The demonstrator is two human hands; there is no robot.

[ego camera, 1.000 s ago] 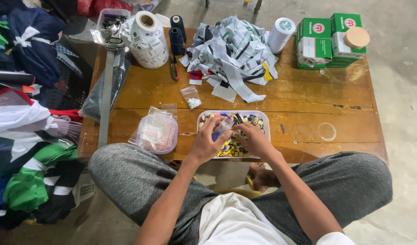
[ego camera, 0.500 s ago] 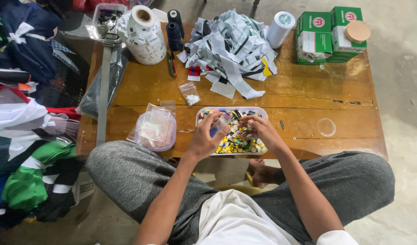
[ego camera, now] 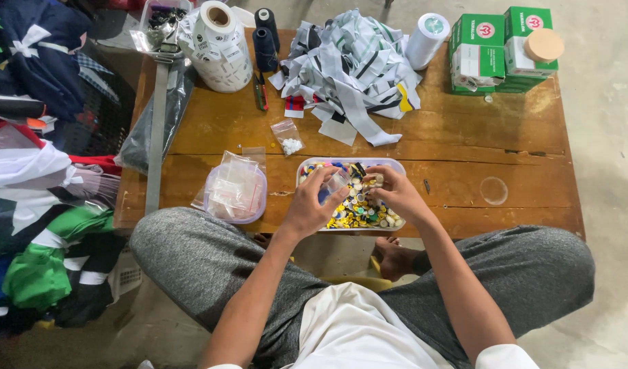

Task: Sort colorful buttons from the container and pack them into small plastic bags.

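Buttons, mostly yellow with white and blue among them, fill the shallow clear tray [ego camera: 307, 169] at the near edge of your counter [ego camera: 464, 147]. Your left hand [ego camera: 312, 203] is curled around a small clear bag [ego camera: 336, 183] over the tray; your right hand [ego camera: 396, 193] pinches a button [ego camera: 378, 180] beside it. At 9 o'clock sits a lidded tub [ego camera: 236, 191] of plastic bags; at 12 o'clock, fabric strips [ego camera: 355, 58].

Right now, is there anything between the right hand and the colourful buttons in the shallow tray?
Nothing visible does. The right hand is already over the shallow tray of colourful buttons, fingertips at the pile. The left hand holds a small clear plastic bag beside it, not in the way.
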